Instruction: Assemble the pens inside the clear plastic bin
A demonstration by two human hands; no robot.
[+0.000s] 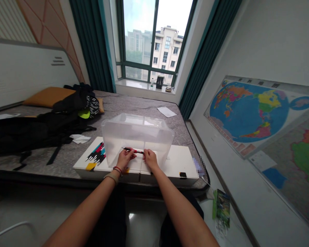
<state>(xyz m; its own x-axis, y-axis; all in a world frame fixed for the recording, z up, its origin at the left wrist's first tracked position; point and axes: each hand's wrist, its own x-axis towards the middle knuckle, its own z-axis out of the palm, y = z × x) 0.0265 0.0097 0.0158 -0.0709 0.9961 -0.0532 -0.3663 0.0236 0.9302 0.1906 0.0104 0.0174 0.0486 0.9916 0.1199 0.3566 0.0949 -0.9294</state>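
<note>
A pen (133, 150) with a dark barrel and a red end lies level between my two hands. My left hand (124, 159) is closed on its dark end and my right hand (149, 158) is closed on its red end. Both hands hover over white flat boxes (177, 164) at the near edge of the bed. Directly behind the pen stands a translucent plastic bin (137, 135). Several more pens (97, 153) lie in a row on the box to the left of my left hand.
A grey bed surface (134, 104) carries black clothing and a bag (38, 128), an orange pillow (47, 96) and a sheet of paper (166, 111). A window with teal curtains is behind. World maps (249, 109) lean along the right wall. A green packet (222, 206) lies on the floor.
</note>
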